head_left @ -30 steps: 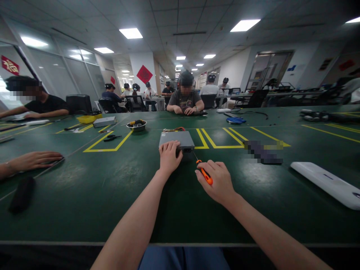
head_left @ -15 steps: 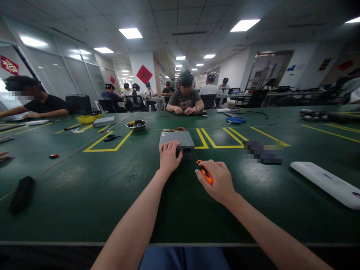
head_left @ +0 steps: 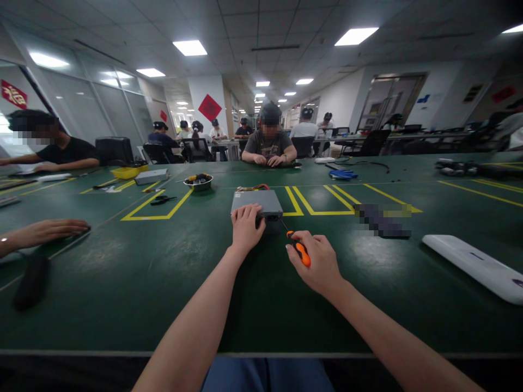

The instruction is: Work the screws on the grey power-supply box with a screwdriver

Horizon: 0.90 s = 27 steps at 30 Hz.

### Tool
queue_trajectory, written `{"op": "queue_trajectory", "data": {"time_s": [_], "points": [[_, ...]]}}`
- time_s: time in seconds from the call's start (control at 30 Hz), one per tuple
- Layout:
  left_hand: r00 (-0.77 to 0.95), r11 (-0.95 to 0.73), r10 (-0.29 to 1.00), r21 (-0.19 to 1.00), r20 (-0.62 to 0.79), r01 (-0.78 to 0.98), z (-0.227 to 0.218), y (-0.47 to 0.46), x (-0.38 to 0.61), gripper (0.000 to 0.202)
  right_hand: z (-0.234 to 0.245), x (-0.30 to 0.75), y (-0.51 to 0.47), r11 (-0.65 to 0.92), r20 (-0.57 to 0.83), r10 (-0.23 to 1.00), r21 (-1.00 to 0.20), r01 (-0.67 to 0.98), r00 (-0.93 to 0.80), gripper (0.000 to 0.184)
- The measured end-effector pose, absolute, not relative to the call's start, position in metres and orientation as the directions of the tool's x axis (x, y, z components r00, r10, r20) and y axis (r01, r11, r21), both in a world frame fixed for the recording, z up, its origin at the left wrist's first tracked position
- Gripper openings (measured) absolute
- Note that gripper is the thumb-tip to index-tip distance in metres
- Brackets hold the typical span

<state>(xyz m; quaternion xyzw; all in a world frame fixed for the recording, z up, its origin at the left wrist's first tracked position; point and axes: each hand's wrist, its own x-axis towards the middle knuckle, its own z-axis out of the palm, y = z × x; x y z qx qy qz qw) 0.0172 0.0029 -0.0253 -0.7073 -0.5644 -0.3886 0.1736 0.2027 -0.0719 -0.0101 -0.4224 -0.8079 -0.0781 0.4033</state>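
A grey metal computer power supply [head_left: 261, 200] with a socket in its near side and coloured wires at the back lies on the green table. My left hand [head_left: 246, 226] is closed over its near left edge, fingers on the top. My right hand [head_left: 317, 260] grips an orange and black screwdriver [head_left: 301, 250]. Its thin shaft points at the near right corner of the power supply; whether the tip sits in a screw is too small to tell.
A metal bowl [head_left: 198, 182] with tools stands behind on the left, near black pliers [head_left: 162, 200]. Another person's hand [head_left: 53, 234] reaches in at left by a black object [head_left: 31, 283]. A white case [head_left: 476, 267] and a blurred dark item [head_left: 384, 222] lie right.
Another person's hand has come in from the left, over the spot where a small red object lay. My right hand and the screwdriver handle have shifted slightly; my left hand stays put.
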Motion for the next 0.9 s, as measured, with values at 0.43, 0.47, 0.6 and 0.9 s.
{"op": "queue_trajectory", "data": {"time_s": [0.43, 0.47, 0.6, 0.9], "points": [[0.057, -0.305, 0.655, 0.195, 0.754, 0.932, -0.0273, 0.0047, 0.0172, 0.030, -0.0124, 0.2030, -0.0702, 0.638, 0.702, 0.627, -0.215, 0.739, -0.337, 0.017], [0.056, -0.305, 0.655, 0.196, 0.753, 0.932, -0.0273, 0.0047, 0.0172, 0.029, -0.0125, 0.2028, -0.0706, 0.624, 0.703, 0.639, -0.236, 0.745, -0.312, 0.018], [0.058, -0.307, 0.655, 0.195, 0.754, 0.932, -0.0269, 0.0043, 0.0172, 0.029, -0.0133, 0.2033, -0.0703, 0.634, 0.709, 0.618, -0.196, 0.748, -0.338, 0.014], [0.057, -0.301, 0.666, 0.199, 0.744, 0.932, -0.0249, 0.0023, 0.0178, 0.029, -0.0119, 0.2037, -0.0699, 0.633, 0.702, 0.639, -0.247, 0.734, -0.315, 0.017]]}}
